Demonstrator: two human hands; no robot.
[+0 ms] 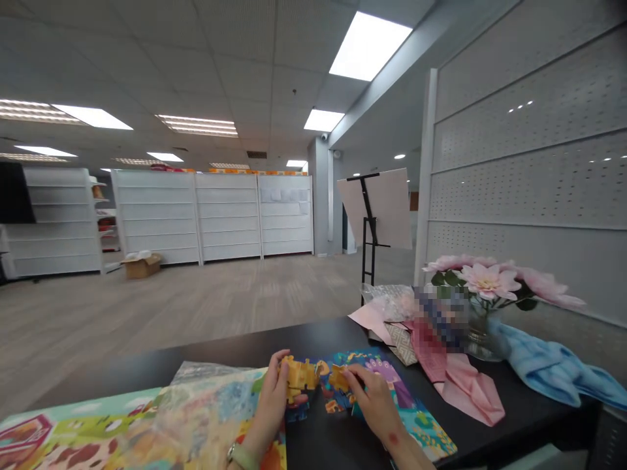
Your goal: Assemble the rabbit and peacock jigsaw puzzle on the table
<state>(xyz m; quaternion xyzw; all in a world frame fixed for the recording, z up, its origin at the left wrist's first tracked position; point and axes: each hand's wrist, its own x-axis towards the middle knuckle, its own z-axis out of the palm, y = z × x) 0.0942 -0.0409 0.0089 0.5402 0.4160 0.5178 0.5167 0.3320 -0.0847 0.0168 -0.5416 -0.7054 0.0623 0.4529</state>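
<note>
My left hand (pixel 273 391) is closed around a bunch of yellow jigsaw puzzle pieces (pixel 301 375) at the near middle of the black table (pixel 337 442). Between thumb and fingertips, my right hand (pixel 376 399) pinches one yellow puzzle piece (pixel 338 377). Beneath and beyond that hand lies a colourful jigsaw puzzle (pixel 425 427) with purple, teal and yellow parts. The right hand covers some of it. A few blue and orange pieces show close to both hands, but I cannot tell which are joined.
A clear plastic bag (pixel 196 401) lies over bright picture sheets (pixel 68 431) on the left. Pink cloth (pixel 473 385), a glass vase (pixel 482 336) with pink flowers (pixel 490 281) and a blue cloth (pixel 553 365) occupy the right. An easel (pixel 369 228) stands beyond the table.
</note>
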